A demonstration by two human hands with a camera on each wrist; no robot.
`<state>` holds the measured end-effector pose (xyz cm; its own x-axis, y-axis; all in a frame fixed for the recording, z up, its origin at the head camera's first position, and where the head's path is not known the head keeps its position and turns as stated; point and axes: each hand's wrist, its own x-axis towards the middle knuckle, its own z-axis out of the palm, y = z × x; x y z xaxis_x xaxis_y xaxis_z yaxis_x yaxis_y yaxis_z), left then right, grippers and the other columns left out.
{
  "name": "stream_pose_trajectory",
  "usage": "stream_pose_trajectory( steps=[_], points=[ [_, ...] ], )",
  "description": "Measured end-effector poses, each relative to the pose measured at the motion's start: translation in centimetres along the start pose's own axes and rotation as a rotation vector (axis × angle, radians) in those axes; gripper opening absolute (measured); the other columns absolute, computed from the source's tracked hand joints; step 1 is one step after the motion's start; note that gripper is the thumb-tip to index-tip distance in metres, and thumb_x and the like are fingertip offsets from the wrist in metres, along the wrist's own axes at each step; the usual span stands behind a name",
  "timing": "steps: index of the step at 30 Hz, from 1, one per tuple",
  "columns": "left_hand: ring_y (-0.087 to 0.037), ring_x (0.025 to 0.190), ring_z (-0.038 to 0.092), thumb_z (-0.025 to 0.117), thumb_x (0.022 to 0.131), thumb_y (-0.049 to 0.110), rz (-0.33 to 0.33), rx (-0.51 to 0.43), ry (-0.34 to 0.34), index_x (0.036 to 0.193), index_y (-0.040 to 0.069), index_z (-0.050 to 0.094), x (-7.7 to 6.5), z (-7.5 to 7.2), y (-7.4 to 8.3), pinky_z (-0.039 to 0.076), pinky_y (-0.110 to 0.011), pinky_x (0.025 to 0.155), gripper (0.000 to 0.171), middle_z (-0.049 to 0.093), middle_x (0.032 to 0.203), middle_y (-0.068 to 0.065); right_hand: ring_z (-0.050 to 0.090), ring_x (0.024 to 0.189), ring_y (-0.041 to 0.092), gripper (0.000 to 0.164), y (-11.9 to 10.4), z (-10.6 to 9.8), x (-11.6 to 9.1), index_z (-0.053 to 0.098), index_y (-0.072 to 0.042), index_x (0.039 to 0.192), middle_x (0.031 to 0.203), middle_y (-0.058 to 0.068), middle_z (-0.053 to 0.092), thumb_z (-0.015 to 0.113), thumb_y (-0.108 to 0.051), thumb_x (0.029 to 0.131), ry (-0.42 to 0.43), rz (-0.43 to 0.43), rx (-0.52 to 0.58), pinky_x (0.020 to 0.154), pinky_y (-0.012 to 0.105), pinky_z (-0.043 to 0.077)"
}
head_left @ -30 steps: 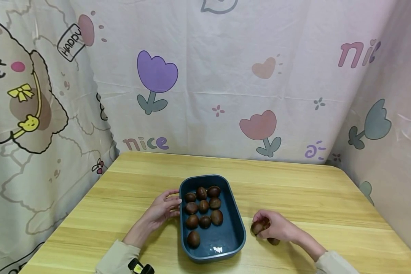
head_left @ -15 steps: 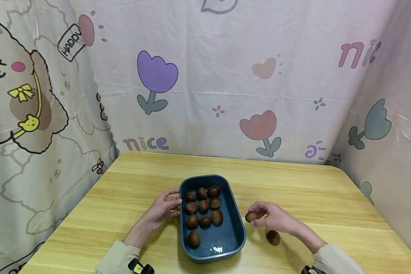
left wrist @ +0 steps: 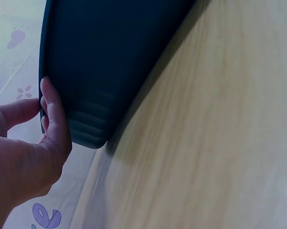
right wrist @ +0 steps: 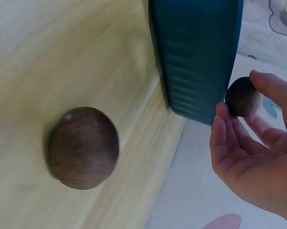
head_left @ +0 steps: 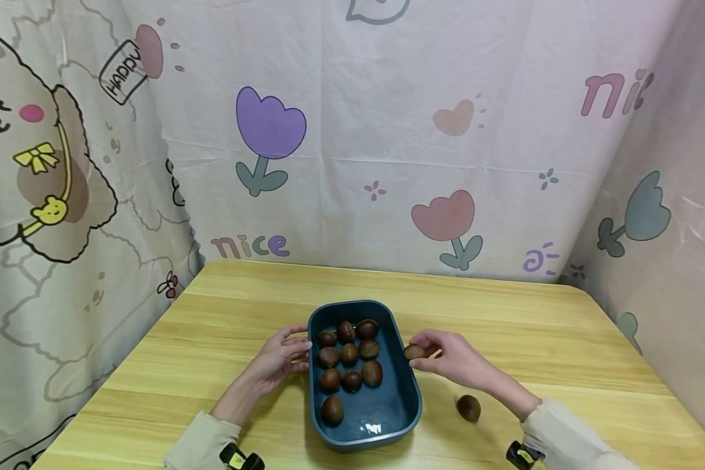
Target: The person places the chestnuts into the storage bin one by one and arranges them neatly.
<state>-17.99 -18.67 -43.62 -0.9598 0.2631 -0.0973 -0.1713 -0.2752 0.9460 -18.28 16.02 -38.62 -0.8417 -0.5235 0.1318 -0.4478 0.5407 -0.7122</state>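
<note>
A dark blue rectangular box (head_left: 382,408) stands on the table, with several brown chestnuts (head_left: 349,354) lying in loose rows inside. My left hand (head_left: 277,359) rests against the box's left side, fingertips right at the rim; in the left wrist view its fingers touch the outer wall. At the right rim, my right hand (head_left: 452,358) pinches a chestnut (right wrist: 243,97) between thumb and fingers. The right wrist view shows this chestnut beside the top edge of the box. Another chestnut (head_left: 469,408) lies on the table below the right forearm.
The light wood table (head_left: 241,300) reaches back to a printed cloth (head_left: 358,130) with flowers and lettering, which also hangs at both sides. Black straps with yellow labels show at both sleeves (head_left: 564,431).
My right hand has lifted a chestnut and carried it left and up to the box's right rim. The other chestnut stays on the table. My left hand and the box have not moved.
</note>
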Motion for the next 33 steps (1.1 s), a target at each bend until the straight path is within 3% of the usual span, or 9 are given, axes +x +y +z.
stream_pose_trajectory(
  steps=[9,14,23,28,33],
  points=[
    [-0.011,0.073,0.06,0.052,0.096,-0.001,0.004,0.0,-0.005,0.138,-0.009,0.025,0.0,-0.1,-0.1,0.054,-0.026,0.069,0.051,0.059,0.093,-0.005,0.061,0.081,0.012,0.029,-1.5,0.6,0.8,0.066,-0.004,0.105,0.091,-0.002,0.063,0.077,-0.019,0.083,-0.005,-0.122,0.023,0.064,0.026,0.053],
    [-0.011,0.073,0.061,0.053,0.096,-0.001,0.002,0.001,-0.001,0.138,-0.009,0.025,0.1,-0.1,-0.2,0.054,-0.027,0.069,0.051,0.059,0.093,-0.005,0.059,0.082,0.013,0.03,-2.3,1.5,1.4,0.067,-0.004,0.105,0.09,-0.004,0.063,0.079,-0.019,0.082,-0.034,-0.151,0.035,0.068,0.026,0.052],
    [-0.012,0.072,0.06,0.053,0.095,0.0,-0.006,0.008,0.008,0.138,-0.008,0.024,0.2,-0.1,-0.1,0.055,-0.027,0.069,0.052,0.058,0.094,-0.007,0.054,0.077,0.015,0.03,-4.1,3.2,2.0,0.07,-0.002,0.107,0.087,-0.006,0.059,0.076,-0.021,0.085,-0.108,-0.201,0.011,0.064,0.023,0.046],
    [-0.011,0.072,0.06,0.053,0.095,0.0,-0.009,0.008,0.008,0.138,-0.008,0.025,0.2,-0.1,-0.1,0.055,-0.027,0.07,0.052,0.058,0.094,-0.007,0.055,0.078,0.02,0.03,-4.6,4.0,2.4,0.069,-0.002,0.109,0.088,-0.005,0.06,0.076,-0.02,0.085,-0.145,-0.177,0.022,0.064,0.024,0.046],
    [-0.011,0.073,0.06,0.053,0.095,0.0,-0.01,0.007,0.011,0.138,-0.008,0.024,0.1,-0.1,-0.1,0.055,-0.027,0.07,0.053,0.057,0.095,-0.007,0.055,0.081,0.009,0.029,-4.7,5.3,2.7,0.069,-0.007,0.107,0.096,-0.005,0.065,0.078,-0.018,0.082,-0.202,-0.093,0.009,0.068,0.024,0.047]
  ],
)
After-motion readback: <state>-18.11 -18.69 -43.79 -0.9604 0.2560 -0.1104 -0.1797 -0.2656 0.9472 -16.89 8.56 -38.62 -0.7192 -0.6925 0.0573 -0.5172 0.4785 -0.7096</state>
